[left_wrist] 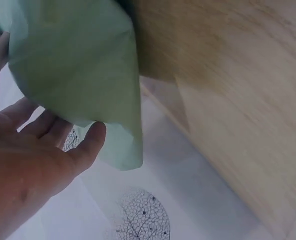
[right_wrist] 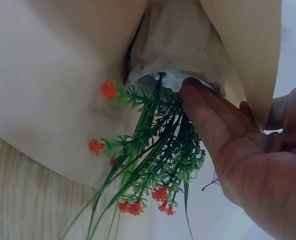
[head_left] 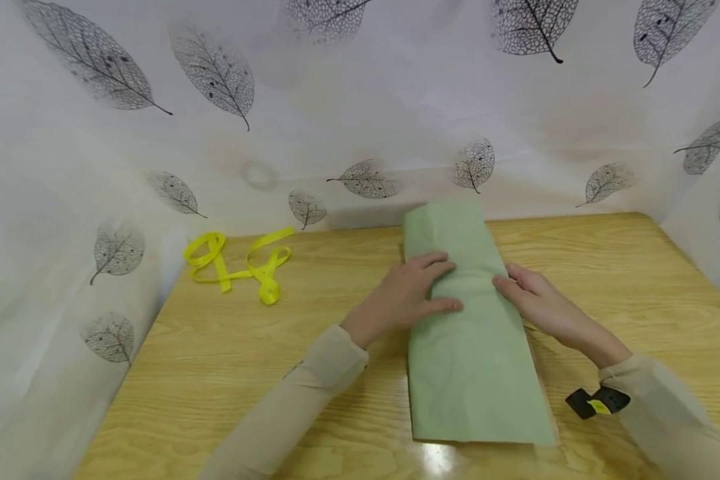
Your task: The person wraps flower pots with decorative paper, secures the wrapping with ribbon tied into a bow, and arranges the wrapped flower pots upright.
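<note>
Green wrapping paper (head_left: 480, 373), at four o'clock in the head view, folded over red-flowered artificial sprigs (right_wrist: 175, 140), left hand (head_left: 407, 293) resting with spread fingers at its ten o'clock, right hand (head_left: 546, 308) pinching its three-o'clock edge, seemingly against unfolding; yellow ribbon (head_left: 268, 292), nine o'clock.

From the head view, the green paper (head_left: 474, 360) hides the orange-red artificial flowers (right_wrist: 172, 155); beneath it, their stem ends vanish inside a blurred whitish holder (right_wrist: 180, 40). At the paper's right edge, some fingertips of the right hand (head_left: 549, 310) are hidden. The tabletop (head_left: 348, 433) below the paper is cut off. Right of the paper, the black wristband (head_left: 616, 400) bears a blurred yellow mark (head_left: 600, 406).
</note>
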### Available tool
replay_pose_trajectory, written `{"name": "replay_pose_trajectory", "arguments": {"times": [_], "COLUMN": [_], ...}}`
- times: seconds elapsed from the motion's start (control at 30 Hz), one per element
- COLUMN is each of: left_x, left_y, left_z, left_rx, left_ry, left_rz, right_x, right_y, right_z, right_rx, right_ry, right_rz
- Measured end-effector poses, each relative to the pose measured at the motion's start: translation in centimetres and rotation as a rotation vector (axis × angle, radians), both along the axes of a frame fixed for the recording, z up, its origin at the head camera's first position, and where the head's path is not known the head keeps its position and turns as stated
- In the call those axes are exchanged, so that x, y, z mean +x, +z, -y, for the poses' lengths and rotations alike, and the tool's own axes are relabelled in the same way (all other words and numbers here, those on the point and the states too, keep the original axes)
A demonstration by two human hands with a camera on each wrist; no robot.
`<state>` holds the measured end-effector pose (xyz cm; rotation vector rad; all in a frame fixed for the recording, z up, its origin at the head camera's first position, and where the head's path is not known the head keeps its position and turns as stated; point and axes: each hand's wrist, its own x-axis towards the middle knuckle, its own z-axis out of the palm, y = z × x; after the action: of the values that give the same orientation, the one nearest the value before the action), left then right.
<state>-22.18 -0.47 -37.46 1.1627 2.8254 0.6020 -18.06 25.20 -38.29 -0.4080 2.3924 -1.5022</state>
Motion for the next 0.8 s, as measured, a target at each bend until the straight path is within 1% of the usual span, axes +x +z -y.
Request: {"name": "replay_pose_trajectory", "arguments": {"times": [0.07,0.17,0.27,0.33,0.4,0.5,0.63,0.8], "left_x": [0.0,0.0,0.0,0.1,0.1,0.2,0.6,1.2], "left_y": [-0.3,-0.7,-1.0,-1.0,-1.0,-1.1,-1.0,-0.7], "left_z": [-0.1,-0.1,-0.1,-0.1,-0.1,-0.4,-0.7,-0.8], "left_rx": [-0.035,-0.045,-0.057,-0.068,-0.088,-0.106,-0.118,-0.133], "left_ry": [-0.003,-0.023,-0.028,-0.025,-0.011,0.012,0.058,0.112], "left_rz": [0.028,0.041,0.046,0.046,0.033,-0.001,-0.028,-0.058], "right_x": [0.1,0.1,0.3,0.4,0.5,0.9,1.4,2.2], "right_y": [-0.1,-0.2,-0.1,-0.2,-0.2,0.2,0.5,0.1], "right_z": [0.0,0.2,0.4,0.5,0.6,0.5,0.0,-1.2], "right_rx": [-0.007,-0.014,-0.001,0.041,0.113,0.177,0.16,0.173], "right_ry": [-0.008,-0.074,-0.158,-0.192,-0.213,-0.216,-0.171,-0.136], "right_rz": [0.005,0.04,0.081,0.077,0.044,0.039,0.072,0.003]}}
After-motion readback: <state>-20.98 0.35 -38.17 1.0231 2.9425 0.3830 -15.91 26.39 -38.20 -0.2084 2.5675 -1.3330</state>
